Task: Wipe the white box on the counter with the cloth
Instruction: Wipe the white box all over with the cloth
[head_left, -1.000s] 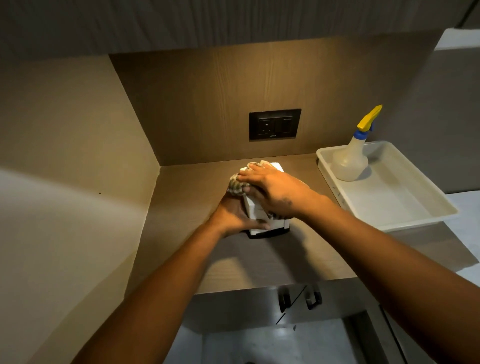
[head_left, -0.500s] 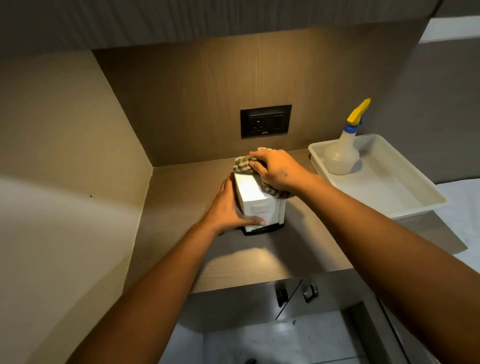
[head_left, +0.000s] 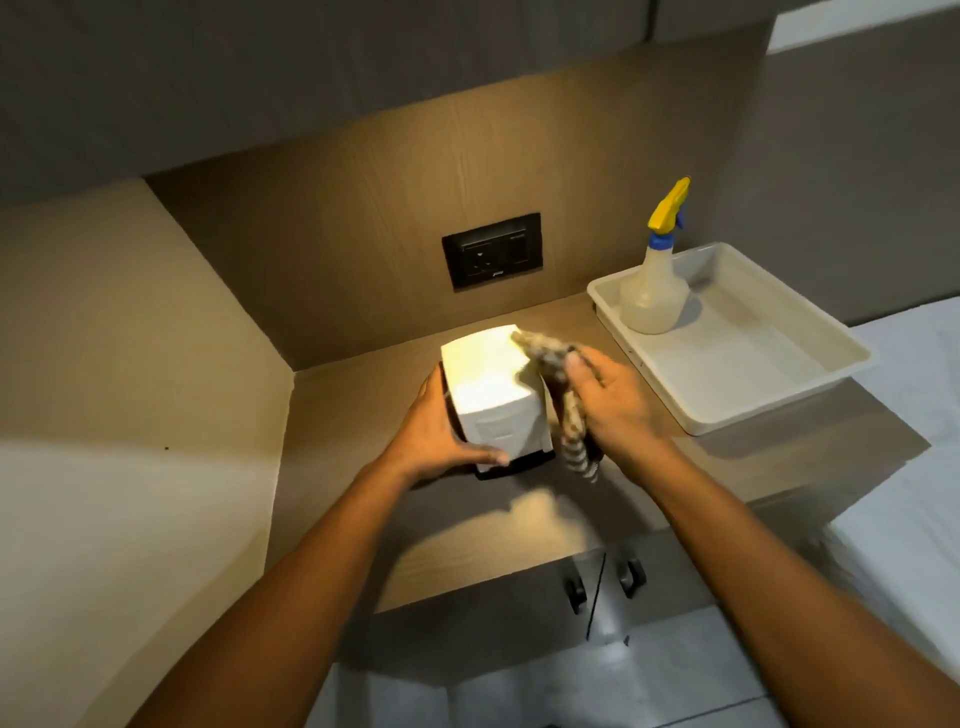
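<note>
The white box (head_left: 493, 395) stands upright on the wooden counter (head_left: 363, 415), on a dark base. My left hand (head_left: 436, 436) grips its left side, thumb across the lower front. My right hand (head_left: 613, 405) holds a striped cloth (head_left: 566, 410) bunched against the box's right side; the cloth's upper end touches the top right corner and its lower end hangs down blurred. The box's right face is hidden behind the cloth.
A white tray (head_left: 779, 395) sits on the counter to the right, holding a spray bottle (head_left: 654, 280) with a yellow trigger. A black wall socket (head_left: 492, 250) is on the back panel. A side wall closes the left. Cabinet door handles (head_left: 602, 582) lie below the counter edge.
My right hand has slid the cloth off the box's top and down onto its right side. My left hand keeps its hold on the left side.
</note>
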